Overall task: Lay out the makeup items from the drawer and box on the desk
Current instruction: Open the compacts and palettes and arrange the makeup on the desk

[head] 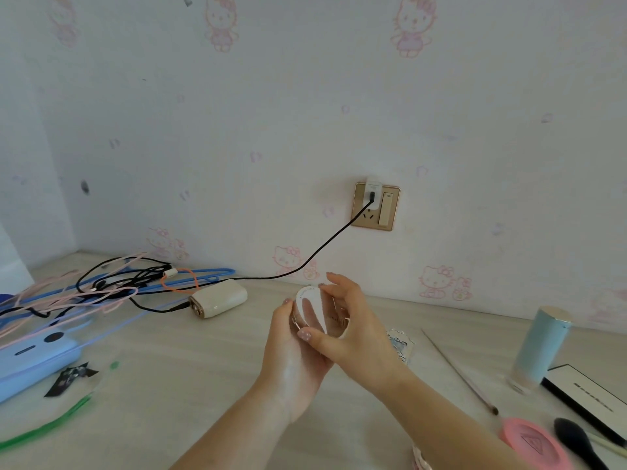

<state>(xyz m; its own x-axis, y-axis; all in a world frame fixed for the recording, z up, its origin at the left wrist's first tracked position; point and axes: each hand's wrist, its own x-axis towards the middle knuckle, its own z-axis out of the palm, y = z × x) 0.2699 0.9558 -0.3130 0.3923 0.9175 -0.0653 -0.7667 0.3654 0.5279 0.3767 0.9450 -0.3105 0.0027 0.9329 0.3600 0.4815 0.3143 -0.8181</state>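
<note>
While both hands meet above the middle of the pale wood-grain counter, the head view shows a round white cushion compact with a gold rim held between them, lifted clear of the surface. The left hand cups it from below, fingers curled round the lower edge; the right hand clasps the upper side with thumb and fingertips. Whether the lid is being opened or only turned over for a look I cannot tell.

Judging by the spread, laying out is well under way, and this compact is the piece in hand. Already resting at the right are a tall pale-blue cylindrical bottle standing upright, a black-and-white flat rectangular box just beside its base, a thin long-handled brush lying slantwise, a pink round compact and a dark fluffy brush head at the bottom corner. The next move probably calls for setting the compact down flat on bare wood near those, clear of the thin brush.

At the left, well apart from the makeup, lies a tangle of pink, blue and black cables, a cream rounded charging case with a black lead running up to a gold-framed wall socket, and a light-blue power bank. Behind stands pale wallpaper printed with pink cartoon cats. Neither drawer nor box is visible.
</note>
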